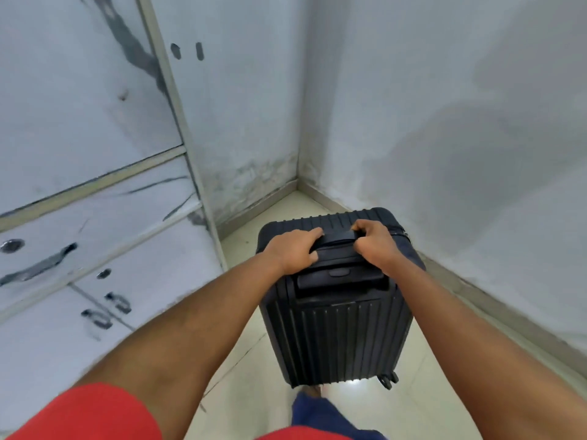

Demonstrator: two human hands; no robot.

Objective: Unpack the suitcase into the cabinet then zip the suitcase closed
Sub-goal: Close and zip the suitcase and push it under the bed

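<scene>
A black ribbed hard-shell suitcase [336, 338] stands upright on its wheels on the tiled floor, its shell closed. Both my hands are on its top. My left hand [293, 249] lies over the left end of the top carry handle [336, 238], fingers curled over it. My right hand [374, 241] grips the right end of that handle with curled fingers. The white cabinet [95, 192] stands to the left, its doors and drawers closed, with dark handles and keyholes.
The suitcase stands near a room corner, with grey walls [460, 122] behind and to its right. Pale floor tiles [254, 392] lie between it and the cabinet. My leg in dark blue trousers [317, 414] is just below the suitcase.
</scene>
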